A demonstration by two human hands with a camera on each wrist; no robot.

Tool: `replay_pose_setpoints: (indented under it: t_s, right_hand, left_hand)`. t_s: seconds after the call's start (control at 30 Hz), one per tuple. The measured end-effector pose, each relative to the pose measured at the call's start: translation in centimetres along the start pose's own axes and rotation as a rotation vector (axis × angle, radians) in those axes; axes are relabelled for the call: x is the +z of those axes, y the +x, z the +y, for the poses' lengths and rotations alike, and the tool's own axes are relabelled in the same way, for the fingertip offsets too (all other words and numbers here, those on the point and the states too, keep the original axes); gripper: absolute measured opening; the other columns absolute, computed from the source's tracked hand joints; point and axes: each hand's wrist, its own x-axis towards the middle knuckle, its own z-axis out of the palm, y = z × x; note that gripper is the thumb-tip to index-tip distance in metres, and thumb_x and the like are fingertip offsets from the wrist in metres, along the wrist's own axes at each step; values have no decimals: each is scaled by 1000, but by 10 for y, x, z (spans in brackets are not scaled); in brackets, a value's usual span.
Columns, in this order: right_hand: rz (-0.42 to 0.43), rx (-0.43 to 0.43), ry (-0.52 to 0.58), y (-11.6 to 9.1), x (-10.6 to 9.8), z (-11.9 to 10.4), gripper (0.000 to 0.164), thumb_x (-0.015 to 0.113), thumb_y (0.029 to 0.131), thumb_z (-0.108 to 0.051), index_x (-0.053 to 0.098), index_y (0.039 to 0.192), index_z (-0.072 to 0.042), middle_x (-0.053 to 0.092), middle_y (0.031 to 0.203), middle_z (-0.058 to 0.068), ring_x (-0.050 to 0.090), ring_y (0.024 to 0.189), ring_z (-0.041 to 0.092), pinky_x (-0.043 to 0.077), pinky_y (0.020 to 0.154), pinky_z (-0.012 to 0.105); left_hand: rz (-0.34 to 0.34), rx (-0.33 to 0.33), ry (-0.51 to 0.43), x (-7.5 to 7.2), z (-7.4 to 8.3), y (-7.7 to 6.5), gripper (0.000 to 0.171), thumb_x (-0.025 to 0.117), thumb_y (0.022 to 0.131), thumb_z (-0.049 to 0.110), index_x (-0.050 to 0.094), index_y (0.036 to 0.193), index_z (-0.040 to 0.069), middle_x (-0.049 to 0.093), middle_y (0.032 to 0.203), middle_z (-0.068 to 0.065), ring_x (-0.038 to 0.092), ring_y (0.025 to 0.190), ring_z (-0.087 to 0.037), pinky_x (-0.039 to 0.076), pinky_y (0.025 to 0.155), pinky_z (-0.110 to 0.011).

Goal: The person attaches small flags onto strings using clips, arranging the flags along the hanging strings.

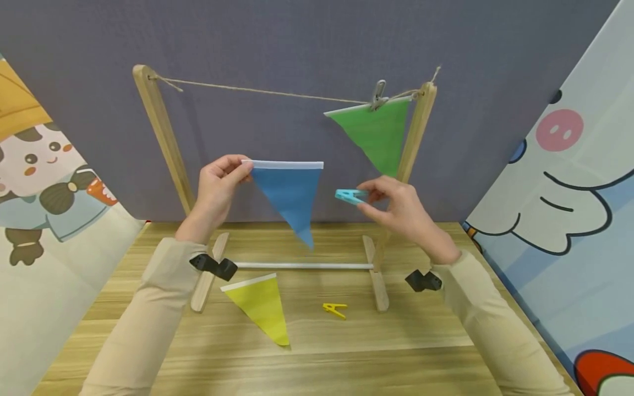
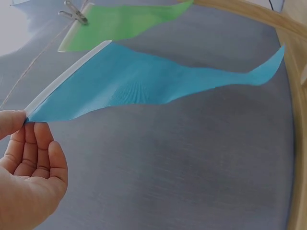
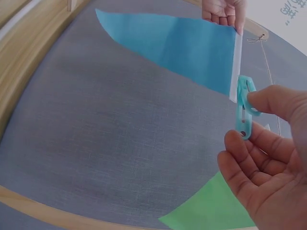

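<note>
Between thumb and fingers, my left hand [image 1: 219,184] pinches the top left corner of a blue triangular pennant [image 1: 289,190] with a white top band. The pennant hangs in front of and below the string, its tip curling. My right hand [image 1: 396,206] holds a light blue clothespin [image 1: 350,196] by its handle end, pointing left toward the pennant; in the head view a gap separates them. A green pennant [image 1: 378,129] hangs at the string's right end under a metal clip [image 1: 378,95]. The right wrist view shows the clothespin [image 3: 244,108] between thumb and fingers.
A twine string [image 1: 257,91] spans two wooden posts, left [image 1: 165,137] and right [image 1: 418,132]. A white rod [image 1: 302,266] joins their feet low down. On the wooden table [image 1: 396,352] lie a yellow pennant [image 1: 262,308] and a yellow clothespin [image 1: 334,309]. A grey panel [image 1: 277,44] stands behind.
</note>
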Motion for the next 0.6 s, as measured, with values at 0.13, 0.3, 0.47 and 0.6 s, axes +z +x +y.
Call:
replay_pose_setpoints:
  t_s: [0.13,0.3,0.47,0.6]
  right_hand:
    - [-2,-2,-1,2,-1,0,23,74,78,-1,66,100,1,63,85,10,62,73,22,53,65,33]
    - [28,-4,-13,9,-5,-2,24,74,78,0,65,101,2,63,86,11,62,73,21,52,66,34]
    - [81,-14,-23,19,-10,-5,27,75,76,1,65,101,3,63,87,13,62,74,21,52,68,34]
    - [114,-28,-26,27,-14,-8,26,74,77,1,65,101,4,62,87,14,62,75,21,52,69,32]
  left_hand:
    - [4,4,-47,4,4,6,4,71,82,3,68,82,1,64,72,2,56,64,-9,49,65,-20]
    - [11,11,-90,7,8,13,7,69,83,0,68,79,5,64,72,1,56,62,-10,49,64,-20]
    - [12,10,-115,11,13,18,9,68,84,-1,68,77,6,64,72,1,56,63,-10,49,64,-20]
    - [10,2,-159,15,17,22,17,62,86,-7,67,75,6,64,72,0,56,62,-11,49,63,-20]
